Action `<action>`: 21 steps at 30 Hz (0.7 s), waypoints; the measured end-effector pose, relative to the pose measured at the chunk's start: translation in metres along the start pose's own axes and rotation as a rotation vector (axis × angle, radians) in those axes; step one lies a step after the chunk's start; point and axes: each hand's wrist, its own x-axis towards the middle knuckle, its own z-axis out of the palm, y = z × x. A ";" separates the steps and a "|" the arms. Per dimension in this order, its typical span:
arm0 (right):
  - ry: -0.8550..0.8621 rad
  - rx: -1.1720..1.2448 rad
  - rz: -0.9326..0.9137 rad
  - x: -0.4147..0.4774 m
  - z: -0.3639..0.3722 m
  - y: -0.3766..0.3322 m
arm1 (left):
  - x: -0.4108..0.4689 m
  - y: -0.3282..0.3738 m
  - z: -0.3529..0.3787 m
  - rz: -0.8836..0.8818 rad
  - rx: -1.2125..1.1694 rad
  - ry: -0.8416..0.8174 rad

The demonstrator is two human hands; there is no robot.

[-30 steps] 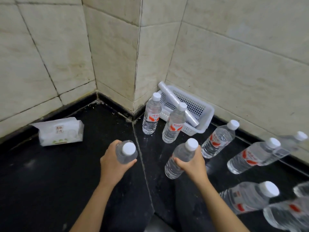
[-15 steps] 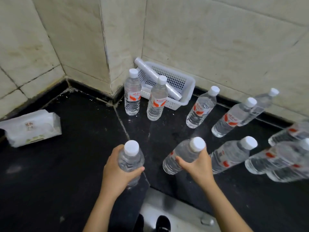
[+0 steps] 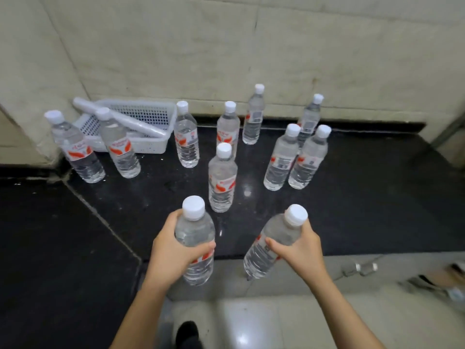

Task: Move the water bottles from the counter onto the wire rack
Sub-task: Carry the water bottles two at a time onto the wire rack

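My left hand (image 3: pixel 173 255) grips a clear water bottle (image 3: pixel 195 230) with a white cap, held upright above the counter's front edge. In my right hand (image 3: pixel 299 250) is a second bottle (image 3: pixel 274 238), tilted with its cap up to the right. Several more bottles stand on the black counter (image 3: pixel 364 197); the nearest one (image 3: pixel 221 180) is just beyond my hands. Two bottles (image 3: pixel 78 149) stand at the far left by the basket. No wire rack shows in this view.
A white plastic basket (image 3: pixel 148 114) with a white roll (image 3: pixel 120 119) across it sits against the tiled wall at the back left. Below the counter's edge lies pale floor (image 3: pixel 251 318), with a dark shoe (image 3: pixel 187 331) and some metal parts at the right.
Both hands have drawn their bottles back toward me, past the counter's front edge. The view has swung right, so the tissue pack has left the frame and more bottles show.
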 end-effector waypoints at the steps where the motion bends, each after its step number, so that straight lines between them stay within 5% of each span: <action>1: 0.038 0.010 0.007 -0.004 -0.020 0.012 | -0.007 0.004 0.019 0.015 0.001 0.011; 13: 0.397 -0.065 0.195 -0.085 -0.269 0.159 | -0.109 0.051 0.280 0.067 -0.045 -0.388; 21: 0.610 -0.067 0.399 -0.122 -0.364 0.230 | -0.116 0.089 0.392 0.190 0.070 -0.592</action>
